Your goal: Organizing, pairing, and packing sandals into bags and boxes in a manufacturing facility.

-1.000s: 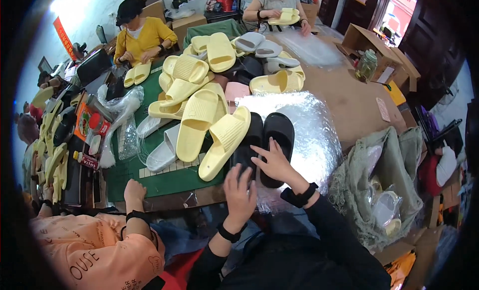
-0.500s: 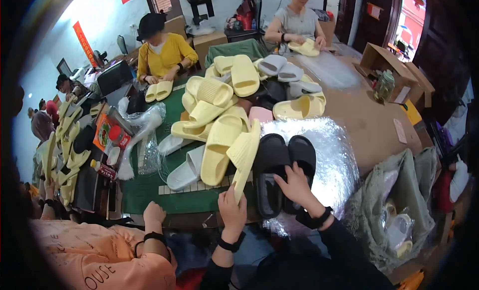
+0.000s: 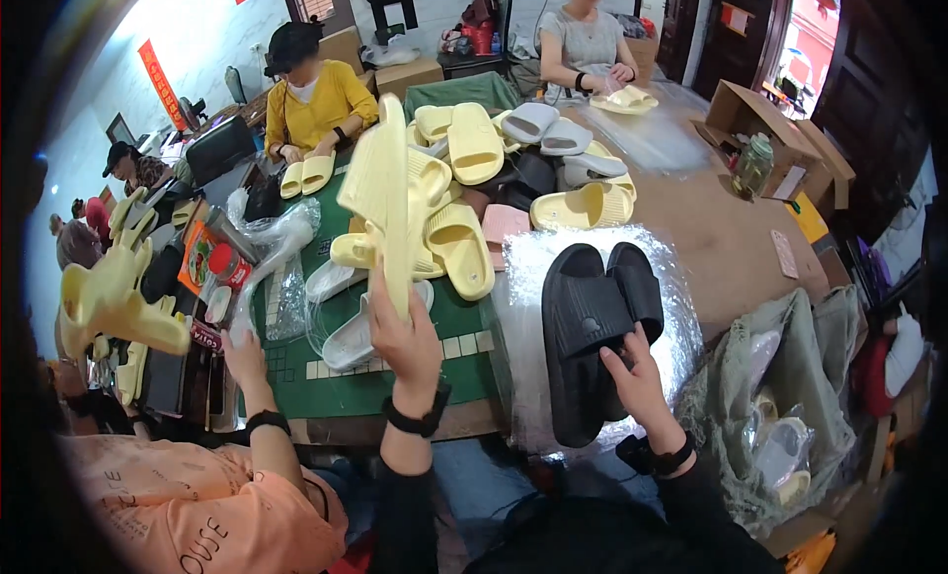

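Observation:
My left hand (image 3: 405,342) grips a pale yellow slipper (image 3: 396,208) by one end and holds it upright, left of the middle of the table. The fingers of my right hand (image 3: 637,381) are closed at the strap of a black slipper (image 3: 576,352). Its pair, a second black slipper (image 3: 637,289), lies against it on the right. Both are over a shiny clear plastic sheet (image 3: 681,352). Behind my left hand, a light grey slipper (image 3: 346,345) rests on the green mat (image 3: 459,381).
Yellow slippers (image 3: 477,144) and grey ones are heaped mid-table, with a pink slipper (image 3: 506,228). A net sack (image 3: 721,416) stands at right. A co-worker's orange sleeve (image 3: 247,505) is close at left. Two people sit across. A glass jar (image 3: 755,164) stands near an open carton (image 3: 755,120).
My left hand has raised the yellow slipper up and leftward from the heap. The black pair has shifted right and tilted under my right hand. The neighbour's hand has moved left.

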Motion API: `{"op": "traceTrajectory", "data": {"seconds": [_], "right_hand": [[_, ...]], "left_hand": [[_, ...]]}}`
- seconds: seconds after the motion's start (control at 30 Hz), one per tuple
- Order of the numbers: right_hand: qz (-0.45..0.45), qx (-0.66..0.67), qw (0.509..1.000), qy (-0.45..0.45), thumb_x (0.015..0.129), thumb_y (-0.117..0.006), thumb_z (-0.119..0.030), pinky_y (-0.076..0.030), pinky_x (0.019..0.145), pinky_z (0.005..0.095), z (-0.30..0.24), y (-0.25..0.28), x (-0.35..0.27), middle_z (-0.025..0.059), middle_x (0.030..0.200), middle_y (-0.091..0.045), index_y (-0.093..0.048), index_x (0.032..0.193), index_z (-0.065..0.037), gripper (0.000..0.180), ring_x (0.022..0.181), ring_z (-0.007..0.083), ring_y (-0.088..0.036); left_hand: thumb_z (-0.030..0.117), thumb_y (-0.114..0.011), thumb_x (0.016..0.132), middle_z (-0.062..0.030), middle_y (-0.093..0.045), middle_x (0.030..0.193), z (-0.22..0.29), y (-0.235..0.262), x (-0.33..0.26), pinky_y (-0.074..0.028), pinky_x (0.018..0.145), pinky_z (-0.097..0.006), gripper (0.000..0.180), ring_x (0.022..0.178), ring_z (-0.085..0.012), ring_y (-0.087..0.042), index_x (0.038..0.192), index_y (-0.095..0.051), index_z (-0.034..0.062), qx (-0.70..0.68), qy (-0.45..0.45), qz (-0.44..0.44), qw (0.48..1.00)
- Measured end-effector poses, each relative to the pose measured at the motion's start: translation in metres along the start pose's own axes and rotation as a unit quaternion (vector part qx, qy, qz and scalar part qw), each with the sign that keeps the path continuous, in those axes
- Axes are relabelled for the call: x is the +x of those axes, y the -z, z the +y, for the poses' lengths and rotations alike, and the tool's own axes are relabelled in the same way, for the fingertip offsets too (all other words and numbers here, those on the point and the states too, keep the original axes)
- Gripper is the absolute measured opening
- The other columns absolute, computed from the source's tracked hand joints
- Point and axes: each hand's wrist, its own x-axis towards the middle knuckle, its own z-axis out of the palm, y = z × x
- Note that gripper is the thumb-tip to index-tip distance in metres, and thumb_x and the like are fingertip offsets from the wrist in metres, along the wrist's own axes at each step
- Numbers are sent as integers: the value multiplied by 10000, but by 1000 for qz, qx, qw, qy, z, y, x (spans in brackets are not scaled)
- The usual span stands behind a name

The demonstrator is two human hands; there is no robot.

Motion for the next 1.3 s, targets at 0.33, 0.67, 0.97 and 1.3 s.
{"op": "traceTrajectory", "data": {"seconds": [0.33, 0.67, 0.97, 1.3], "right_hand": [[-6, 178, 984, -27, 894, -612, -147, -373, 961, 292, -14, 25, -3, 181, 1351, -426, -506, 1208, 53, 388, 1113, 189, -498], [42, 241, 968, -51, 899, -556, -78, -331, 981, 247, -28, 61, -4, 55, 1249, -533, -480, 1292, 30, 415, 1128, 139, -472], [15, 435, 900, -29, 927, -509, -167, -415, 925, 305, -14, 80, -2, 65, 1190, -559, -505, 1228, 5, 347, 1063, 158, -541], [-17, 436, 899, -23, 907, -520, -157, -385, 990, 321, -15, 106, -30, 94, 1278, -530, -459, 1290, 42, 436, 1169, 188, -505]], "left_hand": [[270, -636, 836, -149, -445, 1387, -67, -54, 13, -282, 1050, -537, 523, 1301, -369, -359, 1323, -497, 138, 362, -109, -245, 893], [317, -637, 829, -223, -421, 1383, -58, -54, -27, -256, 1060, -529, 514, 1305, -386, -350, 1286, -535, 106, 294, -83, -306, 902], [306, -633, 853, -234, -361, 1426, 41, -64, -107, -311, 1062, -489, 521, 1313, -411, -345, 1333, -500, 154, -199, -177, -591, 762], [597, -601, 780, -210, -410, 1396, 48, -29, -172, -324, 1004, -533, 671, 1271, -441, -372, 1321, -525, 208, 29, -278, -579, 766]]}}
